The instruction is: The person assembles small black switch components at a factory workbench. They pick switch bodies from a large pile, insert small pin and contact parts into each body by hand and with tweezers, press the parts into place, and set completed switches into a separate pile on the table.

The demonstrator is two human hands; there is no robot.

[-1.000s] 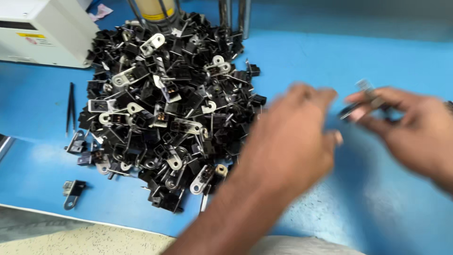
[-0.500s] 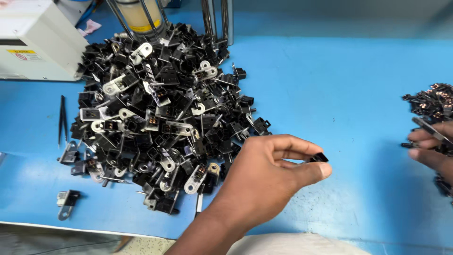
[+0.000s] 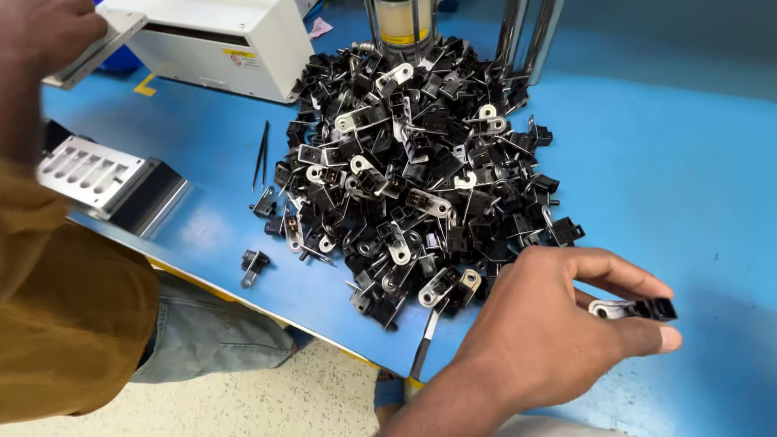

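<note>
My left hand reaches over the blue table from the bottom edge. Its thumb and fingers pinch a small black part with a silver metal tab, held just above the table to the right of the pile. The big heap of similar black and silver parts lies just left of and beyond the hand. My right hand is out of view.
A loose part and black tweezers lie left of the heap. A white machine stands at the back left, a slotted metal fixture at the left edge. A co-worker's hand and brown sleeve fill the left side.
The camera has swung left, so my right hand and its parts have left the view. My left hand still pinches the small part. A co-worker now shows on the left.
</note>
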